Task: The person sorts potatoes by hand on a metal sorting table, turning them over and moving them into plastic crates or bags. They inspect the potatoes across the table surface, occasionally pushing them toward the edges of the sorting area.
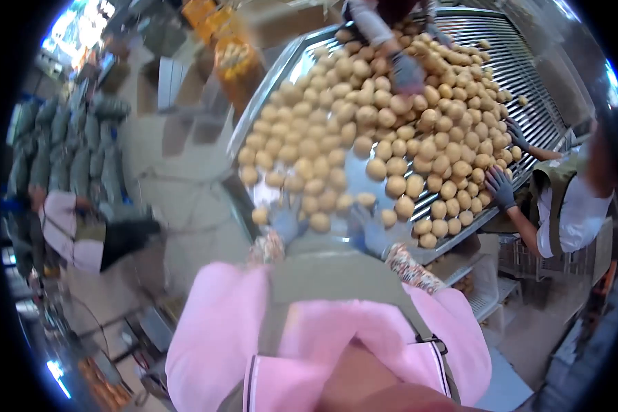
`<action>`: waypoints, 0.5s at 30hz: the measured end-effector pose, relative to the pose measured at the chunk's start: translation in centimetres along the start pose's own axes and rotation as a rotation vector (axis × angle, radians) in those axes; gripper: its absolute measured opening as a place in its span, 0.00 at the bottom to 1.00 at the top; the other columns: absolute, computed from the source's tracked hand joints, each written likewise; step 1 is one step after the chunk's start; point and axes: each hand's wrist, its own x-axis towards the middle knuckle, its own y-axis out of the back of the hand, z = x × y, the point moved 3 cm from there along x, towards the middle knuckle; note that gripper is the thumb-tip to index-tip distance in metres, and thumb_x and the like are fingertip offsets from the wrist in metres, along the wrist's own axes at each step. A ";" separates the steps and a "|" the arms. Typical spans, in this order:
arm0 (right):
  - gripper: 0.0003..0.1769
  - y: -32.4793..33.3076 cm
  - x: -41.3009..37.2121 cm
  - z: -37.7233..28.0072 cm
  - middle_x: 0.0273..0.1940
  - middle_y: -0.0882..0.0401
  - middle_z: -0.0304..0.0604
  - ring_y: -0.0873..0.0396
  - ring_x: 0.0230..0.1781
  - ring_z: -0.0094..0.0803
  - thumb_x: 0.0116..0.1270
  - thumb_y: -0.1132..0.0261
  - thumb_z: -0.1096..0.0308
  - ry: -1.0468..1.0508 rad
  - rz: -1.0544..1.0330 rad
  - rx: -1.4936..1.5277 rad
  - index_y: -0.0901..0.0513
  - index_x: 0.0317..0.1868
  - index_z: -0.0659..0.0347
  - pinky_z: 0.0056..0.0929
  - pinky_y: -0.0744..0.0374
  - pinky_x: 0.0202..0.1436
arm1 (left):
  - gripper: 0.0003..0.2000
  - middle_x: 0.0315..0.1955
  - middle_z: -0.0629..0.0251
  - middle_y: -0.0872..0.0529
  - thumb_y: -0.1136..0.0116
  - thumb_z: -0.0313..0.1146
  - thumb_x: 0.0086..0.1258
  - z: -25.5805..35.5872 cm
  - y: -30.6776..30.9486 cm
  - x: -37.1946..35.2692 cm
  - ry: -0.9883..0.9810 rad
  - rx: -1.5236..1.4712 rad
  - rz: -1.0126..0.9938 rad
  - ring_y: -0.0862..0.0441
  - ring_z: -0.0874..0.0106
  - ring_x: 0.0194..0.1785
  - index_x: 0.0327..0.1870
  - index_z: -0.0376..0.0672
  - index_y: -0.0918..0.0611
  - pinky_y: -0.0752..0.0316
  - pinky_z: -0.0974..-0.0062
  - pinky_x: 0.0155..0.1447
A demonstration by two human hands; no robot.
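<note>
Left hand (286, 221) and right hand (369, 231) reach forward, backs up, beside potatoes (384, 150).

Grey-green sacks (79, 165) lie stacked left of cardboard boxes (195, 77).

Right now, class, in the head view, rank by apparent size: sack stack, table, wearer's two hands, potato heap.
1. Table
2. Potato heap
3. Sack stack
4. Left hand and right hand: too alike to rank
</note>
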 end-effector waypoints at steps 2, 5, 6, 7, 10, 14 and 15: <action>0.24 -3.6 0.0 4.0 0.67 0.34 0.53 0.40 0.71 0.49 0.65 0.47 0.71 -0.075 0.256 0.499 0.27 0.63 0.59 0.48 0.46 0.74 | 0.39 0.76 0.53 0.58 0.41 0.53 0.62 -1.1 0.2 -0.8 -0.007 -0.048 -0.051 0.50 0.33 0.71 0.75 0.65 0.43 0.52 0.37 0.70; 0.26 -1.2 0.0 3.5 0.71 0.41 0.54 0.45 0.72 0.57 0.68 0.45 0.61 -0.287 0.215 0.235 0.28 0.66 0.50 0.48 0.48 0.75 | 0.37 0.75 0.50 0.54 0.45 0.54 0.65 -2.3 -0.2 -1.3 0.001 -0.056 0.008 0.50 0.33 0.71 0.75 0.66 0.45 0.55 0.37 0.71; 0.27 -1.1 0.4 3.3 0.73 0.45 0.55 0.49 0.73 0.60 0.67 0.43 0.57 -0.371 0.096 0.121 0.29 0.67 0.46 0.49 0.51 0.76 | 0.37 0.74 0.48 0.51 0.46 0.54 0.66 -2.4 0.0 -1.4 0.017 -0.022 0.021 0.49 0.35 0.72 0.75 0.67 0.46 0.55 0.37 0.71; 0.28 -1.6 1.1 2.5 0.75 0.50 0.56 0.54 0.75 0.61 0.67 0.43 0.54 -0.452 -0.024 0.143 0.30 0.68 0.41 0.50 0.55 0.76 | 0.37 0.75 0.51 0.53 0.45 0.54 0.65 -3.4 -1.3 -1.0 0.014 -0.025 0.058 0.54 0.36 0.74 0.76 0.66 0.46 0.56 0.36 0.71; 0.27 -2.1 4.1 0.0 0.77 0.63 0.58 0.63 0.78 0.58 0.71 0.47 0.51 -0.559 -0.179 0.181 0.35 0.71 0.31 0.49 0.61 0.77 | 0.34 0.76 0.52 0.54 0.49 0.54 0.68 -4.6 -0.1 -1.6 0.099 -0.212 -0.002 0.53 0.37 0.74 0.75 0.67 0.45 0.56 0.39 0.72; 0.22 0.2 8.5 4.6 0.49 0.23 0.39 0.24 0.46 0.29 0.75 0.51 0.62 -0.469 0.100 1.668 0.31 0.66 0.59 0.25 0.25 0.51 | 0.30 0.74 0.56 0.46 0.55 0.46 0.72 -8.6 -1.4 -2.1 0.073 -0.326 0.089 0.45 0.45 0.72 0.75 0.67 0.45 0.46 0.45 0.71; 0.25 3.6 9.4 8.3 0.50 0.26 0.36 0.27 0.49 0.22 0.77 0.52 0.48 -0.541 0.203 1.683 0.28 0.62 0.57 0.20 0.26 0.50 | 0.30 0.74 0.56 0.46 0.55 0.46 0.72 -9.5 -1.8 -2.2 0.059 -0.332 0.089 0.45 0.45 0.72 0.75 0.67 0.45 0.46 0.45 0.71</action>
